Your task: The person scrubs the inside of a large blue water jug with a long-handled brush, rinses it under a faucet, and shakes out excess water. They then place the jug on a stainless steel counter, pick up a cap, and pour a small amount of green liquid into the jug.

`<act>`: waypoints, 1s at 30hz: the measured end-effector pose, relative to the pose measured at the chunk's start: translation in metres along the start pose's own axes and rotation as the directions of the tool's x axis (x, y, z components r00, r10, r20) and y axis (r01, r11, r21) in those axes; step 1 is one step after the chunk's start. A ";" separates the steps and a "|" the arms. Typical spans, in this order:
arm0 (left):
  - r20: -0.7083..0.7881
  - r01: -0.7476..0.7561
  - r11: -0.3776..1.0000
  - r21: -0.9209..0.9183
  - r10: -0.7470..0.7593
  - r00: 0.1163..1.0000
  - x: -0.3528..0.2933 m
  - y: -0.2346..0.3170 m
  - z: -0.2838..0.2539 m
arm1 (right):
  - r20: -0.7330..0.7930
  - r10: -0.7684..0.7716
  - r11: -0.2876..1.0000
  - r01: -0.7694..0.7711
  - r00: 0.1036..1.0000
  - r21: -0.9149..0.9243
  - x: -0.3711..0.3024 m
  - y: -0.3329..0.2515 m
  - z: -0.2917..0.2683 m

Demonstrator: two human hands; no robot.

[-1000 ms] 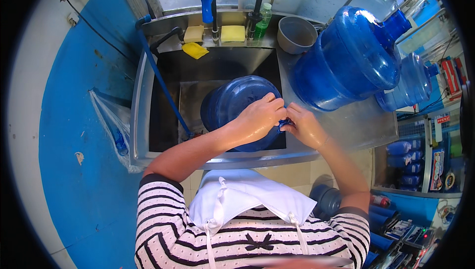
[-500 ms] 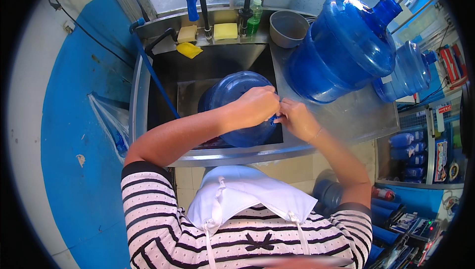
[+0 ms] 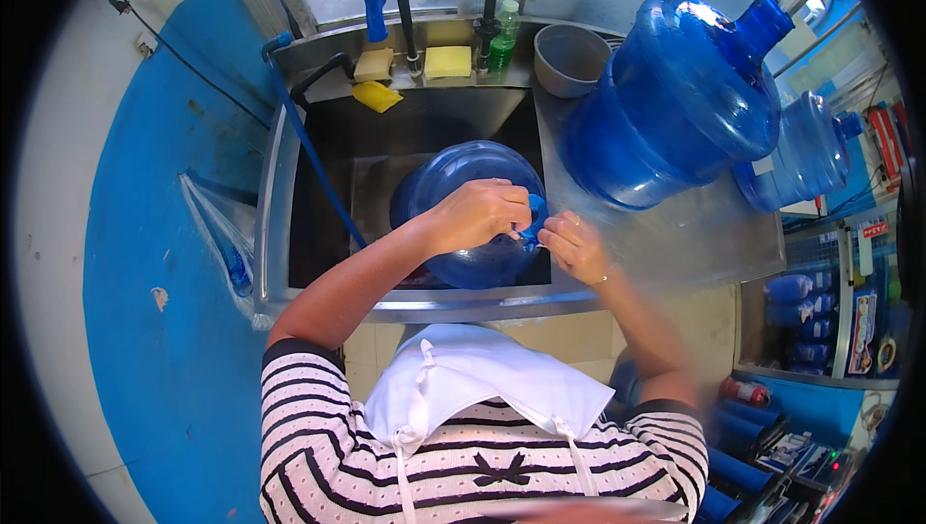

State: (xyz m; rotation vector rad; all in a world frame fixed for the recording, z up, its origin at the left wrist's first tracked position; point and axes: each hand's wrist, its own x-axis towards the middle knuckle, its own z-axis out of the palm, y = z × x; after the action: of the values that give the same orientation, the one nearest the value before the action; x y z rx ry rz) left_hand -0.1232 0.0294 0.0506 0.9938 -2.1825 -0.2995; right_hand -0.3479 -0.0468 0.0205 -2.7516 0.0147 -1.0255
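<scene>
A large clear-blue water jug (image 3: 482,158) leans in the dark sink (image 3: 367,177), its mouth toward me and to the right. My left hand (image 3: 482,211) has its fingers closed on the blue neck (image 3: 536,218) of this jug. Just right of the neck is my right hand (image 3: 577,246), with thumb and fingers pinched together; whatever lies between them is hidden. A small gap separates the two hands, and the neck's blue ring shows there.
Two more blue jugs, a big one (image 3: 666,109) and a smaller one (image 3: 801,158), stand on the steel counter (image 3: 675,235) at right. Behind the sink are a grey bowl (image 3: 571,56), a green bottle (image 3: 503,37), sponges (image 3: 449,62) and a yellow cloth (image 3: 376,96). A blue hose (image 3: 313,158) crosses the sink's left side.
My hands have drawn apart at the jug's neck, the left shifting left and the right moving right and nearer to me. More of the blue neck now shows.
</scene>
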 end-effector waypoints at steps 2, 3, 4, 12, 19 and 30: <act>0.028 0.042 0.997 -0.058 -0.041 0.999 -0.006 -0.003 0.000 | 0.049 -0.089 0.995 0.087 0.995 0.041 0.003 0.008 -0.004; 0.024 0.079 0.993 -0.084 -0.077 0.997 -0.011 -0.004 0.000 | 0.093 -0.145 0.989 0.142 0.985 0.043 0.005 0.011 -0.006; 0.009 0.124 0.981 -0.148 -0.124 0.992 -0.016 -0.006 0.001 | 0.117 -0.174 0.984 0.169 0.978 0.054 0.005 0.014 -0.008; -0.158 0.193 0.925 -0.328 -0.256 0.954 -0.041 -0.030 0.019 | 0.070 -0.040 0.999 0.041 0.997 -0.009 -0.019 0.015 0.007; -0.100 0.420 0.664 -0.618 -0.597 0.796 -0.041 -0.017 0.021 | -0.036 0.175 0.980 -0.178 0.984 -0.089 -0.036 0.008 0.037; -0.145 0.472 0.827 -0.304 -0.530 0.835 -0.039 -0.026 0.029 | 0.239 0.030 0.999 -0.022 0.970 -0.036 -0.026 0.023 0.011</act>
State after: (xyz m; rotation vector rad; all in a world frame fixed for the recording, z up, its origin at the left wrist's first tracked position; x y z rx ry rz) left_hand -0.1113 0.0379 -0.0023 1.3729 -1.5953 -0.6652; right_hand -0.3589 -0.0652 -0.0084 -2.8783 0.0313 -0.6854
